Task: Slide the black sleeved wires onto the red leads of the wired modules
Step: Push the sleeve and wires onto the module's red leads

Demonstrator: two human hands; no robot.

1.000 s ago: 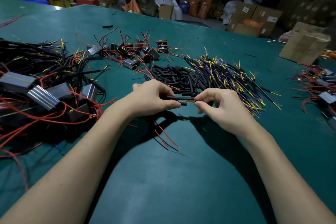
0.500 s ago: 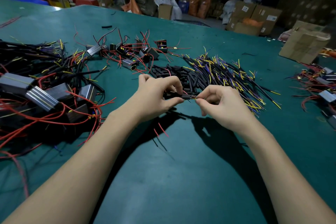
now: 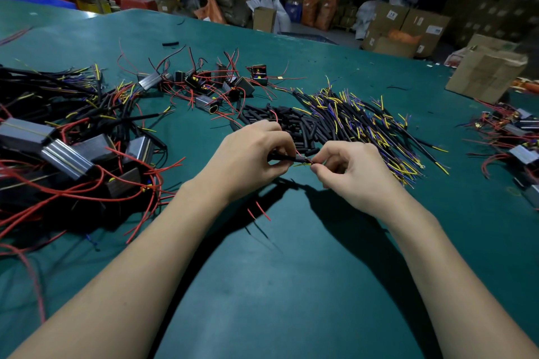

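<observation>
Mid-tabletop, left hand (image 3: 248, 154) pinching black sleeved wire (image 3: 284, 157), right hand (image 3: 347, 169) fingertips closed on its yellow-tipped end beside a red lead (image 3: 299, 153); risk: fine lead buckles or misses the sleeve mouth if pushed off-axis.

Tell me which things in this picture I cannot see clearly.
Head view only:
- Where the black sleeved wire meets the wire ends: too small, covered by left hand and right hand fingertips.
- Module pile: cut off by the left edge.
- Modules at far right: cut off by the right edge.
- Box labels: blurred.
</observation>
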